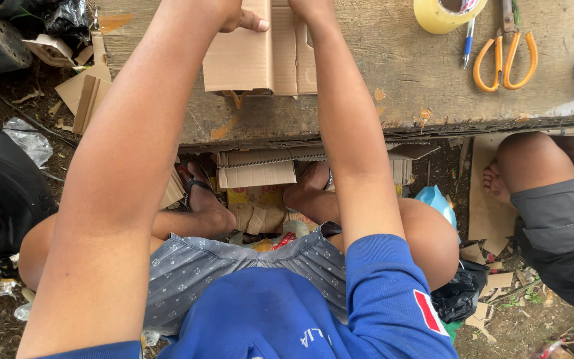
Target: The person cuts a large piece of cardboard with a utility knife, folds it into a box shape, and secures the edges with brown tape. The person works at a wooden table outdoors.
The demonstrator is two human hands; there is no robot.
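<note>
The left hand [237, 18] is resting on a piece of cardboard [260, 56], thumb lying flat on its face; the fingers are cut off by the top edge, so whether they are gripping cannot be told. The right hand [310, 8] is touching the same cardboard at its upper right, mostly out of view, and its state cannot be told either. The cardboard is lying at twelve o'clock on a worn wooden bench [393, 80], its lower edge near the bench's front edge. At two o'clock a roll of yellow tape [436, 16], a blue pen [468, 43] and orange-handled scissors [506, 56] are lying side by side. At three o'clock another person's knee [533, 159] is showing beside the bench. Cardboard scraps [257, 174] are lying under the bench near the feet.
</note>
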